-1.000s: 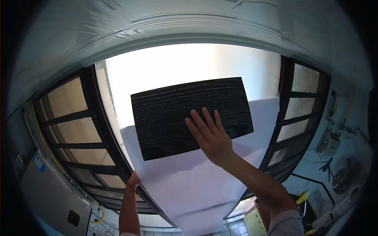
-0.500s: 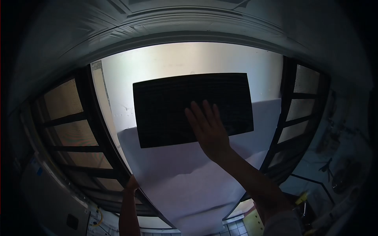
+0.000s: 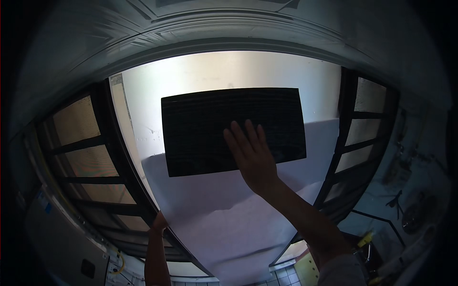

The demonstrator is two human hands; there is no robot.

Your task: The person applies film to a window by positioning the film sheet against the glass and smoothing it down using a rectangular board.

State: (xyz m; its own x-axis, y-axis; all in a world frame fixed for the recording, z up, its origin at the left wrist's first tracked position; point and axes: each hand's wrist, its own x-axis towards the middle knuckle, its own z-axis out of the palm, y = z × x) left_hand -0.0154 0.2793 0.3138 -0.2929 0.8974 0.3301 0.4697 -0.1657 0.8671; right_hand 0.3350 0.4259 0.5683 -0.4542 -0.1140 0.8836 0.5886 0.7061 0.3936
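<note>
A dark rectangular panel with wood-like grain (image 3: 200,133) lies against the bright window area in the middle of the view. My right hand (image 3: 253,162) rests flat on its lower right part, fingers spread. Behind and below the panel hangs a large whitish sheet (image 3: 229,229), with a crease near its bottom. At the sheet's left edge is my left hand (image 3: 161,222); its fingers are hidden behind the sheet and the frame, so its hold cannot be made out.
Dark-framed window panels stand on the left (image 3: 90,157) and right (image 3: 358,131). A grey appliance (image 3: 62,243) is at the lower left. Pipes and a valve (image 3: 400,169) run along the right wall. Floor tiles (image 3: 286,275) show at the bottom.
The dark panel has shifted slightly upward, its left side rising most, with my right hand still on it. The picture has become darker. My left hand has barely moved.
</note>
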